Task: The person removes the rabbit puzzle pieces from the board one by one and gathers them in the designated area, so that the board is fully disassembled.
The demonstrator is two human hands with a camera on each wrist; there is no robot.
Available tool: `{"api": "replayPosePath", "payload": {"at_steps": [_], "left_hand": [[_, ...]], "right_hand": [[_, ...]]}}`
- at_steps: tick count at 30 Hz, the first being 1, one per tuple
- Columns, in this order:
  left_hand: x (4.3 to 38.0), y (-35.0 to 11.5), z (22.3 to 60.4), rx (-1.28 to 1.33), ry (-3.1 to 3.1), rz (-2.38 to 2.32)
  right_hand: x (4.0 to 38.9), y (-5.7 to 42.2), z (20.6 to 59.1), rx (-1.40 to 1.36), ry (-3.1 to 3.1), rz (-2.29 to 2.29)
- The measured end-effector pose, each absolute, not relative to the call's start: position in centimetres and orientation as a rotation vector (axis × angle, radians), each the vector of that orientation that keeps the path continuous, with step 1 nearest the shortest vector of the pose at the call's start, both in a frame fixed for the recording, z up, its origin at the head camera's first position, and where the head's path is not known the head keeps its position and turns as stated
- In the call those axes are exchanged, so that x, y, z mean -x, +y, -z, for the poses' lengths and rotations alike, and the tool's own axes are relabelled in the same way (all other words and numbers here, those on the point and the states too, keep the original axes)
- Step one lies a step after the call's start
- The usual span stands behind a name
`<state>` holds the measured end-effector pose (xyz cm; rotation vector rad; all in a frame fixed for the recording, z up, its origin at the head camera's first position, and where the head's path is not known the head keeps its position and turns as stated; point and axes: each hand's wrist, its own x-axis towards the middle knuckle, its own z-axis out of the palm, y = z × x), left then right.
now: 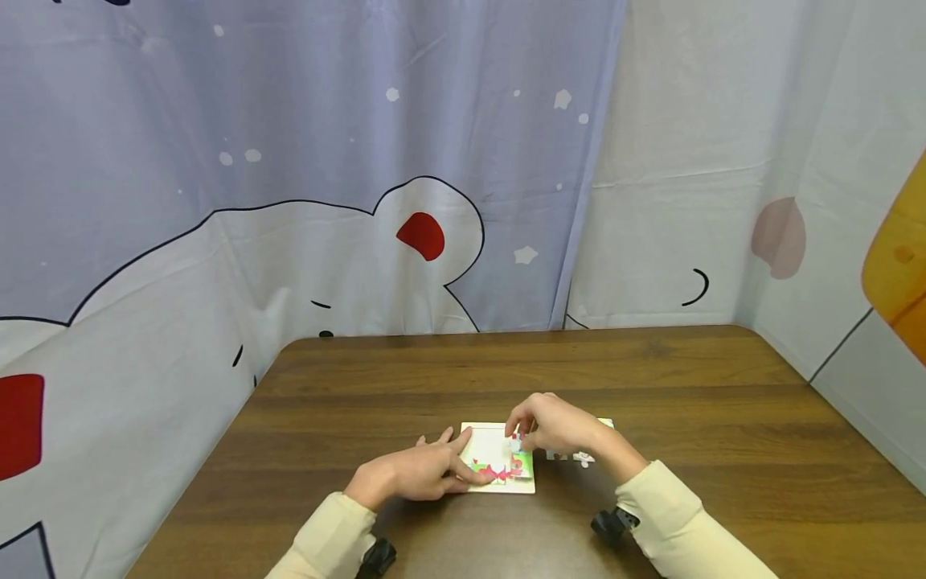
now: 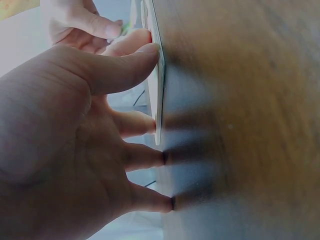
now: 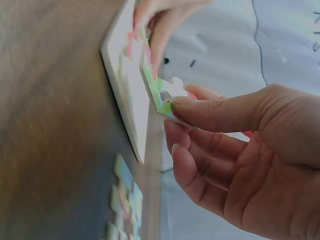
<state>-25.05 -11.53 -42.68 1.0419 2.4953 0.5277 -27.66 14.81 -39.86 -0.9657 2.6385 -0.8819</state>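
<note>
A white puzzle board (image 1: 489, 437) with a raised rim lies on the table, with green and pink pieces along its near side. My left hand (image 1: 415, 473) rests on its left part, fingers spread; in the left wrist view the thumb (image 2: 125, 67) and forefinger touch the board's edge, and two other fingertips reach the table. Over the board's right side, my right hand (image 1: 553, 425) pinches a puzzle piece (image 3: 172, 89) between thumb and fingers. The piece, partly green and white, is tilted above the board; whether it is joined to another piece I cannot tell.
More loose puzzle pieces (image 3: 127, 195) lie right of the board, partly hidden behind my right hand in the head view. The brown wooden table (image 1: 687, 402) extends on all sides. A printed curtain (image 1: 311, 265) hangs behind it.
</note>
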Motion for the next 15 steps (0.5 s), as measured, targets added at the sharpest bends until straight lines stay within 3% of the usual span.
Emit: {"api": "replayPosePath", "payload": {"at_steps": [15], "left_hand": [[25.0,-11.6,42.5,-1.04,2.475,-0.561]], "right_hand": [[27.9,19.7,38.4,0.918,2.636,0.99]]}}
